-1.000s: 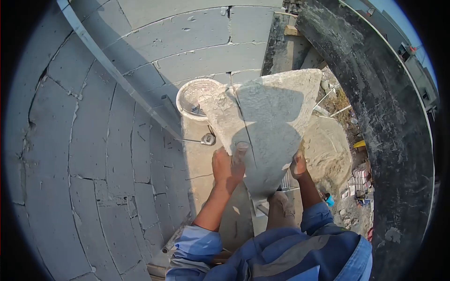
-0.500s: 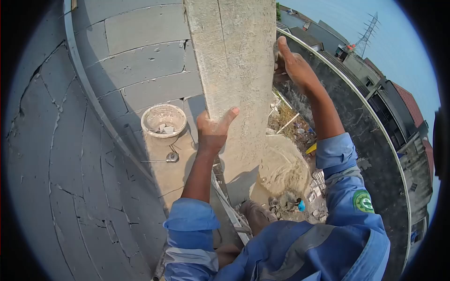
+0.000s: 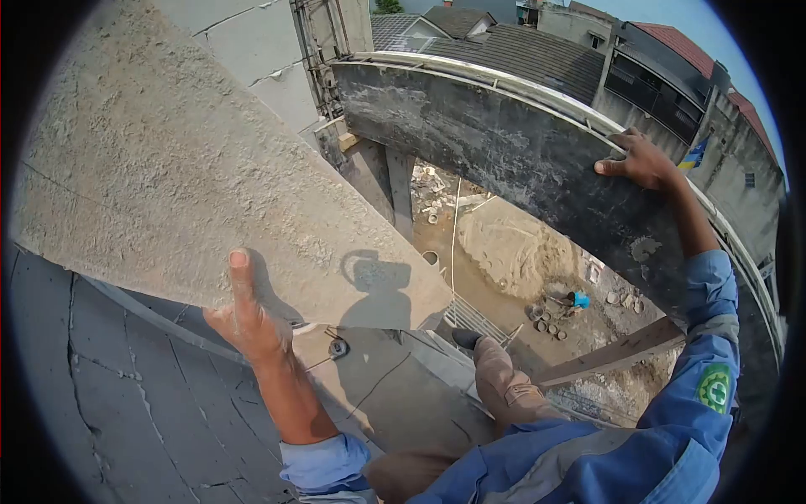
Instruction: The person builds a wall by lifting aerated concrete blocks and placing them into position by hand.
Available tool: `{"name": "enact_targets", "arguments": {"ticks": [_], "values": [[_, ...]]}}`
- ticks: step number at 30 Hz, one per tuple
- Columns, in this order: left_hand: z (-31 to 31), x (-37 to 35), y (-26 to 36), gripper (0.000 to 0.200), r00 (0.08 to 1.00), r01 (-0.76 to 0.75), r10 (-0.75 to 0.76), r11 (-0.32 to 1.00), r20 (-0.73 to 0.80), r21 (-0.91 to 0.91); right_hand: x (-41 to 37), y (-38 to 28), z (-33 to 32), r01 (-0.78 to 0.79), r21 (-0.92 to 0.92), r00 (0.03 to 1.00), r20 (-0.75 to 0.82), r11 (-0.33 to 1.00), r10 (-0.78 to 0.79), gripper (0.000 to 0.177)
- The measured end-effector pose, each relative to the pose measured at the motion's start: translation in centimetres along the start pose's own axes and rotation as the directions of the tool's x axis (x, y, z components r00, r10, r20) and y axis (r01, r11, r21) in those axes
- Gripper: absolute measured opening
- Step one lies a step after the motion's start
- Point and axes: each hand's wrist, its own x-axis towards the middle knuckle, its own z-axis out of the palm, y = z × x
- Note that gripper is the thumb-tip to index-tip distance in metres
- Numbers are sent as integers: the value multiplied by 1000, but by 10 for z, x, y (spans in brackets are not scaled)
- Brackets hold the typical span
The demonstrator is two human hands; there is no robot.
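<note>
A wide, mortar-crusted plank (image 3: 185, 160) slants across the left half of the view, its lower end near my foot. My left hand (image 3: 252, 328) grips its lower edge, the thumb pressed on the broad face and the fingers hidden behind. My right hand (image 3: 646, 164) is closed over the top edge of a dark, scuffed panel (image 3: 470, 126), its thumb on the near face. A pale rail (image 3: 537, 94) runs along that top edge. Below the plank, a tape measure (image 3: 338, 348) lies on the ledge.
A grey block wall (image 3: 126, 378) rises at the left. Between the ledge and the panel is a drop, with a sand pile (image 3: 512, 244), several buckets (image 3: 550, 323) and a blue object (image 3: 578, 300) far below. A wooden beam (image 3: 621, 349) crosses the gap. My shoe (image 3: 468, 338) is at the drop's edge.
The plank has gone from nearly upright to a slant toward the left, my left hand still on it. My right hand has left the plank's side and taken hold of the dark panel's top.
</note>
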Motion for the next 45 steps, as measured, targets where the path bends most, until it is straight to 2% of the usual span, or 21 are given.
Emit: {"name": "enact_targets", "arguments": {"ticks": [4, 6, 7, 9, 10, 12, 16, 19, 23, 25, 27, 28, 30, 31, 33, 37, 39, 41, 42, 43, 45], "values": [[19, 28, 35, 33, 997, -73, 71, 994, 26, 78, -1, 0, 4, -11, -3, 1000, -16, 1000, 11, 98], [14, 43, 34, 30, 940, -338, 320, 922, 121, 189, -2, -2, 6, 7, 3, 998, -67, 1000, -7, 95], [13, 47, 39, 30, 936, -349, 334, 918, 110, 189, -2, -8, -1, 19, 4, 997, -81, 1000, -19, 95], [12, 56, 46, 28, 943, -331, 298, 888, 150, 319, -7, -18, -8, -21, -23, 999, 29, 1000, 22, 92], [20, 60, 53, 28, 940, -339, 304, 884, 154, 321, -4, -15, -6, -20, -15, 999, 27, 1000, 21, 92], [35, 60, 63, 26, 944, -302, 274, 942, 182, 147, -2, -7, 1, 28, -41, 1000, 8, 999, -28, 90], [37, 85, 49, 26, 942, -276, 224, 941, 251, 195, -6, -15, -5, 2, -37, 1000, -4, 999, -2, 87], [61, 113, 46, 28, 937, -321, 286, 932, 201, 168, -3, -19, -5, -46, -50, 999, 10, 998, 47, 83], [103, 155, 81, 36, 950, -236, 192, 958, 245, 164, -2, -27, -12, -169, -21, 985, 44, 985, 170, 77], [125, 179, 104, 39, 955, -202, 146, 958, 260, 202, 0, -21, -3, -158, -16, 986, 53, 987, 158, 73], [140, 196, 122, 42, 983, -131, 88, 953, 163, 273, 6, -16, 4, -190, 19, 976, 113, 982, 186, 72], [151, 204, 133, 42, 983, -117, 69, 949, 169, 292, 11, -15, 8, -202, 32, 970, 142, 979, 195, 72], [174, 223, 148, 45, 982, 6, -75, 927, 171, 375, 28, -12, 18, -215, 41, 960, 194, 976, 203, 71], [181, 233, 152, 45, 980, 19, -94, 921, 175, 388, 42, -12, 22, -221, 51, 953, 222, 974, 205, 71], [177, 237, 163, 48, 956, 115, -218, 894, 194, 434, 56, -13, 24, -227, 23, 936, 282, 974, 211, 73], [171, 243, 194, 49, 972, 138, -212, 866, 105, 481, 63, -27, 23, -224, -90, 863, 444, 970, 241, 76], [126, 242, 199, 52, 965, 113, -209, 874, 156, 473, 65, -37, 22, -210, -199, 807, 518, 957, 285, 75], [77, 239, 178, 56, 898, -248, -69, 736, 435, 630, 80, -39, 60, -233, -247, 787, 521, 941, 331, 77], [86, 241, 168, 56, 876, -245, -85, 769, 475, 590, 87, -63, 17, -330, -95, 762, 560, 939, 325, 80], [88, 242, 160, 57, 865, -238, -115, 763, 489, 601, 88, -83, 11, -381, -15, 777, 536, 924, 329, 82], [95, 235, 162, 60, 856, -236, -157, 728, 492, 644, 81, -125, -5, -455, 313, 807, 540, 834, 239, 82]]}}
